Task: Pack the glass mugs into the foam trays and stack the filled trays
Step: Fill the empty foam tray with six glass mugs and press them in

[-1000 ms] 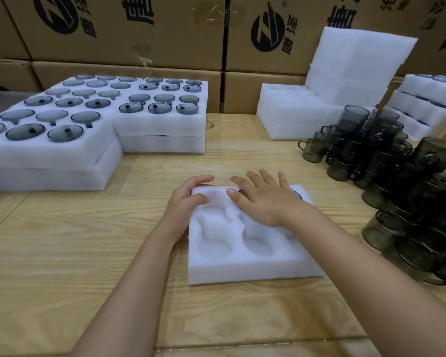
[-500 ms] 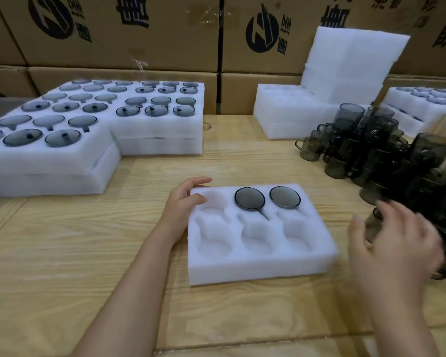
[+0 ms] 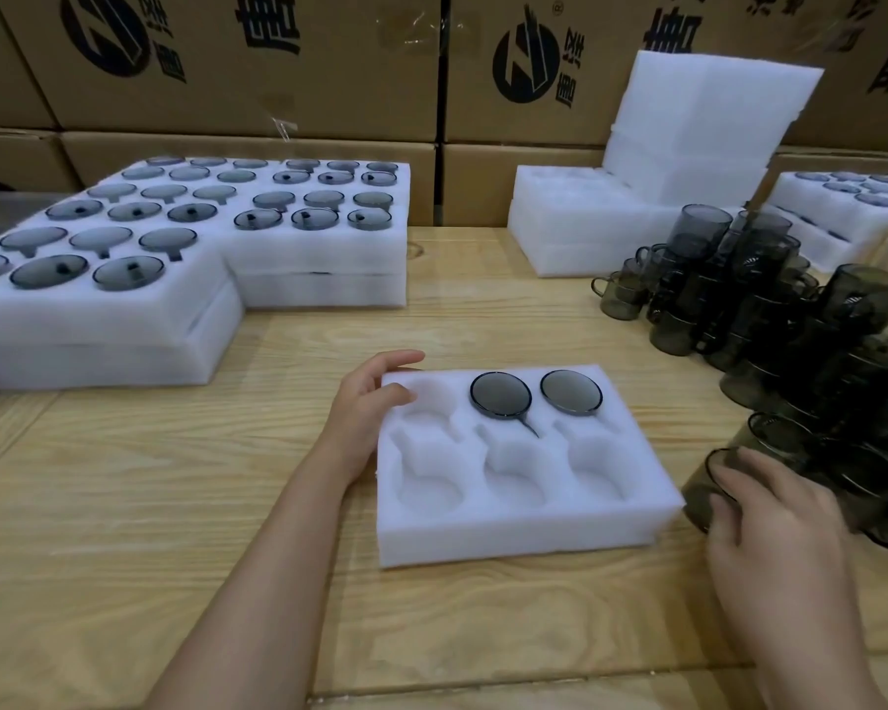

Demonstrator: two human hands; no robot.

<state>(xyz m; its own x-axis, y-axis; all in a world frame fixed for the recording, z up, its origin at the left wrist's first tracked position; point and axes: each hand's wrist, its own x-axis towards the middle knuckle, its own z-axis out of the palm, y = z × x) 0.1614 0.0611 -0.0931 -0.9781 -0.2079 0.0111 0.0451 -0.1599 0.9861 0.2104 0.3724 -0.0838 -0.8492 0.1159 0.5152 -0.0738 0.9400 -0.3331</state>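
Half a second on, the right hand [image 3: 770,525] has dropped out of the air onto a mug [image 3: 704,486] at the near end of the pile. Its fingers and thumb curl round the rim and side, though blur makes the firmness of the grip hard to judge. This mug leans against its neighbours, just right of the foam tray [image 3: 513,535] on the table [image 3: 175,504].

The likely trouble is here. If it is pulled out quickly, the glasses resting on it could slide, knock together or roll toward the table edge.

The left hand [image 3: 365,407] grips the tray's far left corner, thumb on top, steadying it. Four pockets are empty. The two mugs [image 3: 500,394] already seated fill the far middle and far right pockets, so the nearest free pocket is close to the right hand.

The pile of mugs [image 3: 790,325] runs back to the right. Beyond are filled trays [image 3: 175,258], empty trays [image 3: 585,233] and boxes [image 3: 226,69].
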